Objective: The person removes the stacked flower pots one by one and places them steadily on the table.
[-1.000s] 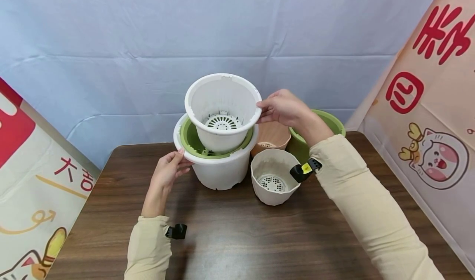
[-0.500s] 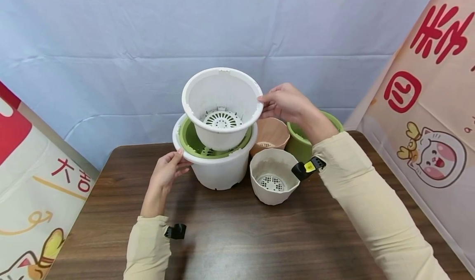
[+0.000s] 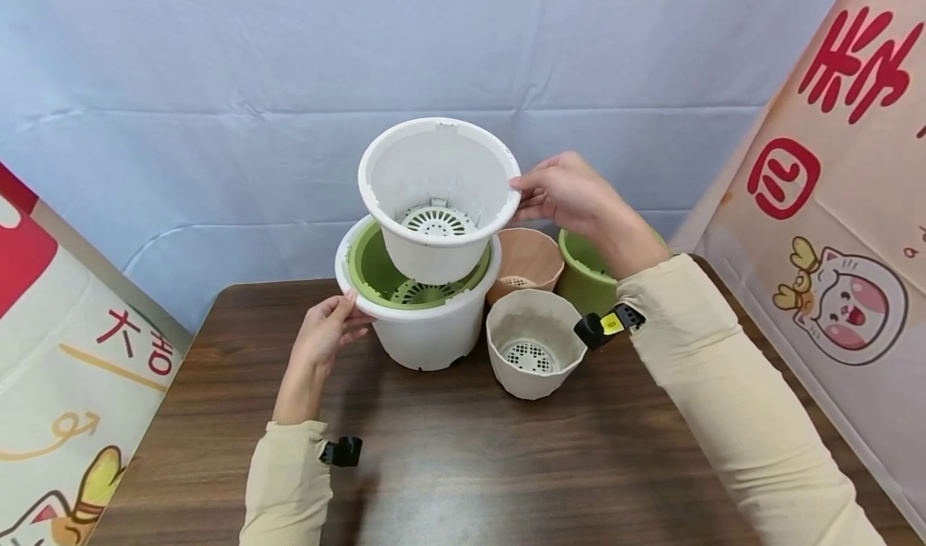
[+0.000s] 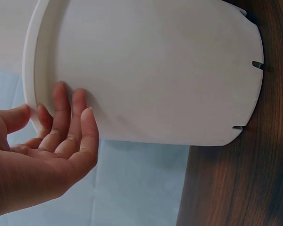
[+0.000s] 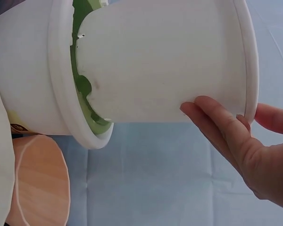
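A smaller white flowerpot (image 3: 437, 256) with a slotted bottom is held over the stack by my right hand (image 3: 567, 192), thumb on the rim and fingers against the outer wall in the right wrist view. Below it, a green flowerpot (image 3: 372, 268) sits nested inside a larger white flowerpot (image 3: 427, 341) standing on the table. My left hand (image 3: 323, 333) pinches the larger pot's rim at its left side; in the left wrist view the thumb lies on the rim and the fingers (image 4: 61, 117) are beneath it along the wall.
Right of the stack stand a beige faceted flowerpot (image 3: 531, 381), an orange-pink flowerpot (image 3: 531, 248) behind it and another green flowerpot (image 3: 586, 285), partly covered by the right forearm. The wooden table (image 3: 448, 465) ends at a pale blue cloth backdrop (image 3: 289, 128).
The smaller white pot has risen in my right hand and shifted slightly right, showing more of the green pot's inside. My left hand stays at the larger pot's rim.
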The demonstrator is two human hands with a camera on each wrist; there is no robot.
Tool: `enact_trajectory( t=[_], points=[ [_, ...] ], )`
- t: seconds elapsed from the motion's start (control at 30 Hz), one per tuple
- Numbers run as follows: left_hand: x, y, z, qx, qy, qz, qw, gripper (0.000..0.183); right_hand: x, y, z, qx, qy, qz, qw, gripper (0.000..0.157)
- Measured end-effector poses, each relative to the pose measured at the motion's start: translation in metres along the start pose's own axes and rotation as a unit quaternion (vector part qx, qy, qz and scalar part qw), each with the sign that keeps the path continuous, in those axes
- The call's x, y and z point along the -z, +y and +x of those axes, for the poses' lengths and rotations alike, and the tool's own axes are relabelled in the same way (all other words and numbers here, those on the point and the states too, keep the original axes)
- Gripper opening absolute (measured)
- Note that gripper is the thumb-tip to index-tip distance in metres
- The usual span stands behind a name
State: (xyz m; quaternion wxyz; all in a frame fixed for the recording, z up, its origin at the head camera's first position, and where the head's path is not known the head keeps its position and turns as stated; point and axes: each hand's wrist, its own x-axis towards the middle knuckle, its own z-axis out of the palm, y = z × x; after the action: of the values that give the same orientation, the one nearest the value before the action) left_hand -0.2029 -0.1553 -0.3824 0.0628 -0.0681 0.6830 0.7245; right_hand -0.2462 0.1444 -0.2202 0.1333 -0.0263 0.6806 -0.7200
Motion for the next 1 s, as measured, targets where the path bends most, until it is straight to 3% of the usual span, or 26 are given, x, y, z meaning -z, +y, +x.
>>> enact_trajectory(
  t=[0.47,1.0],
  points=[
    [0.0,0.0,0.0,-0.001,0.0,-0.004,1.0,0.03,0.013,-0.011,-0.015,0.012,0.036,-0.012,0.999,0.012],
    [-0.001,-0.001,0.0,-0.002,0.003,-0.005,1.0,0.027,0.049,-0.011,-0.038,0.022,0.062,0.019,0.998,0.01]
  ],
)
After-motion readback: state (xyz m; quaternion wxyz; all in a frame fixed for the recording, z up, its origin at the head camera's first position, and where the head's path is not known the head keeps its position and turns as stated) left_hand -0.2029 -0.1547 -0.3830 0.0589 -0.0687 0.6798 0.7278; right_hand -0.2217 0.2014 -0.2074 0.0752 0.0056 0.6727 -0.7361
